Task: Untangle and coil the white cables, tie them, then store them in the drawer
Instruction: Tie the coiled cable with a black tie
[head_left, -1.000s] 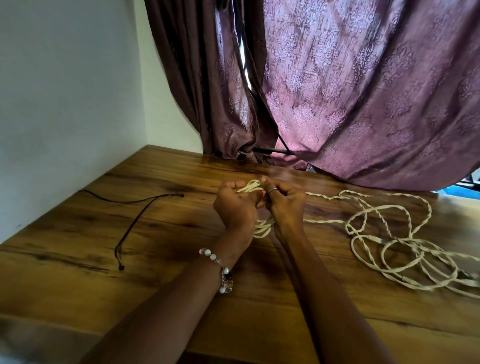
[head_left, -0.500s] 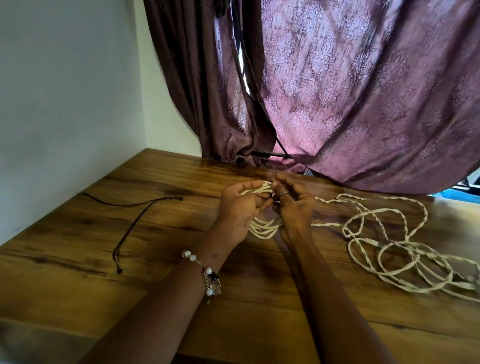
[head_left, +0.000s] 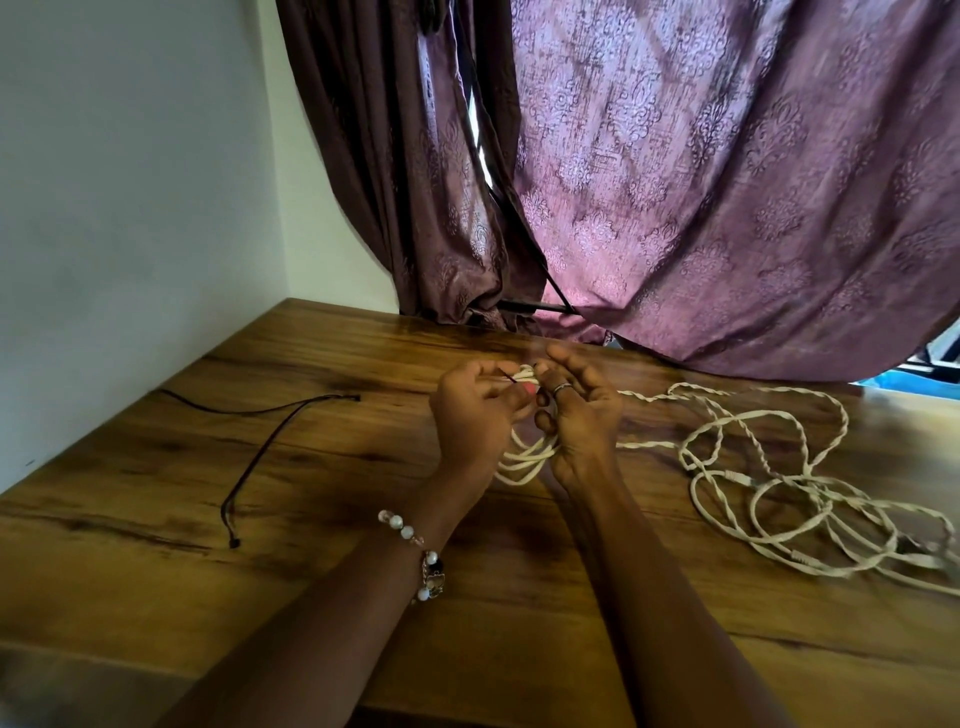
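A small coil of white cable (head_left: 525, 457) hangs between my two hands above the wooden table (head_left: 311, 519). My left hand (head_left: 475, 415) grips the top of the coil, with a thin dark tie showing at its fingertips. My right hand (head_left: 582, 415), wearing a ring, curls around the coil's right side. A twisted white strand runs from my hands to a loose tangle of white cables (head_left: 789, 488) spread on the table at the right. No drawer is in view.
A thin black cord (head_left: 270, 447) lies on the table to the left. A white wall (head_left: 130, 208) borders the table's left side. Purple patterned curtains (head_left: 701, 182) hang behind, brushing the table's far edge.
My hands have shifted slightly right and away with the coil. My right hand's fingers have loosened and spread a little; the dark tie now shows at my left fingertips.
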